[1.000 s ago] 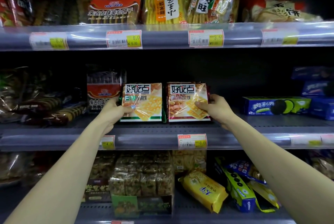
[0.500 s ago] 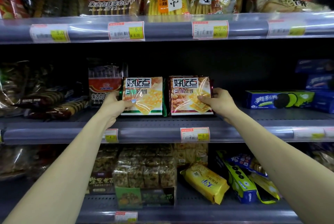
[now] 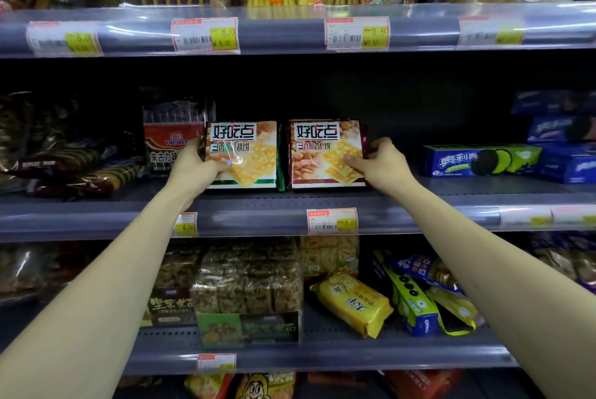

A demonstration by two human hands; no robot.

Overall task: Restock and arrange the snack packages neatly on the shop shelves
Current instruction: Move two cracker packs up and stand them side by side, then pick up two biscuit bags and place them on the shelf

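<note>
From the head camera I see two cracker packs standing upright side by side on the middle shelf [image 3: 290, 202], just above frame centre. The green-edged cracker pack [image 3: 248, 155] is at the 10 o'clock side of centre, and the red-edged cracker pack [image 3: 325, 153] is just beside it toward 1 o'clock; their inner edges look to be touching, though glare on the film makes that seam hard to read.

My left hand [image 3: 196, 169] grips the green-edged pack at its outer edge, thumb across the front film and the other fingers hidden behind it. My right hand [image 3: 383, 161] holds the red-edged pack the same way at its outer edge, thumb pressed on the front, fingers curled round the side.

At 9 o'clock of the pair stands a Yinored chocolate sandwich biscuit pack [image 3: 171, 137], partly behind my left hand. At 3 o'clock lies a green Oreo box [image 3: 480, 160], well apart.

I judge these packs light and flat, with slick, crinkly film and brittle crackers inside. So I would hold them at the side seams, squeeze gently, and square both bases on the shelf rather than press the faces.
</note>
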